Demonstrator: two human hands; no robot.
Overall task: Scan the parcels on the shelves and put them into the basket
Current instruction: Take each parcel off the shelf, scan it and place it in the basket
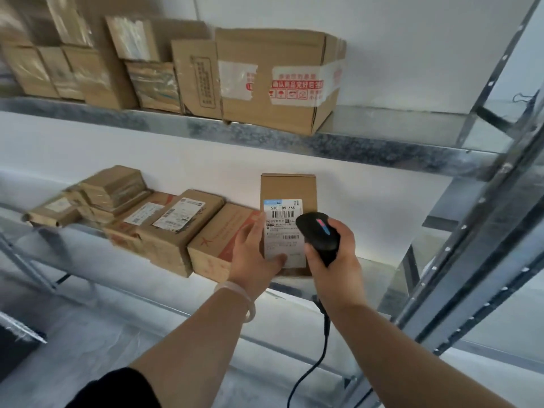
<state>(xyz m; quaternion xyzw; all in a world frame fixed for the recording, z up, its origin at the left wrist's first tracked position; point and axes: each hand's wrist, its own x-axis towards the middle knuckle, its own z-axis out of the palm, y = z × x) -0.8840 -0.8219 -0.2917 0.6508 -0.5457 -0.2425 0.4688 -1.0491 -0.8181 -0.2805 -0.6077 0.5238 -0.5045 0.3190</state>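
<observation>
At the bottom edge a dark sleeve (pixel 117 390) is cut off by the frame. The black cable (pixel 322 348) runs up from below and goes out of sight behind the right wrist. A pale bracelet (pixel 243 298) circles the left wrist.

The left hand (pixel 254 256) holds the parcel (pixel 288 187) upright at the front of the lower shelf (pixel 371 266). Its thumb lies across the bottom of the label (pixel 282 231), and its fingers run up the parcel's left edge. The parcel's base is hidden behind both hands, so I cannot tell whether it rests on the shelf.

The right hand (pixel 334 260) grips a black barcode scanner (pixel 319 231), whose head covers the label's right side.

The parcel is a small brown cardboard box. Its white label has a blue strip at the top, the code "530- D5 A68" and barcodes; the finer print is too small to read.

To its left more cardboard parcels (pixel 173 228) lie flat in a row, blurring toward the far end. On the upper shelf (pixel 265 136) stands a large box (pixel 279 81) with red-printed white tape, and blurred cartons (pixel 88 63) run off the left edge.
</observation>
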